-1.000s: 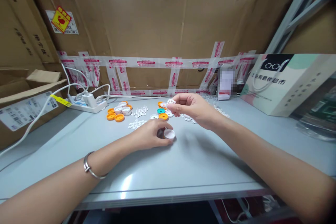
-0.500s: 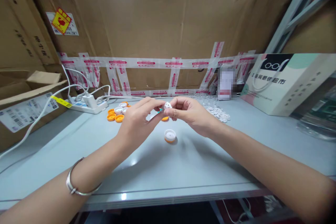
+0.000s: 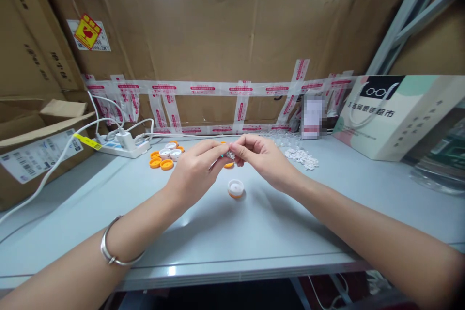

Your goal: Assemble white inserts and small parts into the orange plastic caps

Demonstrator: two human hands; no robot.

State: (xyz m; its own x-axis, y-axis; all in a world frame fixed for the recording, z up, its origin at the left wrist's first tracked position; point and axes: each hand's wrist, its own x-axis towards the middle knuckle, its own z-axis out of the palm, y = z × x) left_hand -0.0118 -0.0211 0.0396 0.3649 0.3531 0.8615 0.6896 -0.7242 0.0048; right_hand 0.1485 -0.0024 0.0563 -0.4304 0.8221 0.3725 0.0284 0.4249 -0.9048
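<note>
My left hand and my right hand meet fingertip to fingertip above the grey table. Pinched between them is a small white plastic piece, mostly hidden by the fingers. Just below the hands an orange-and-white cap rests on the table, touched by neither hand. A cluster of orange and white caps lies to the left of my left hand. Behind my right hand is a pile of small white pieces.
A white power strip with plugs and cables lies at the back left beside a cardboard box. A printed white box stands at the right. Taped cardboard walls the back.
My left hand let go of the cap on the table, rose and joined my right hand on the small white piece. The cap now sits alone below them.
</note>
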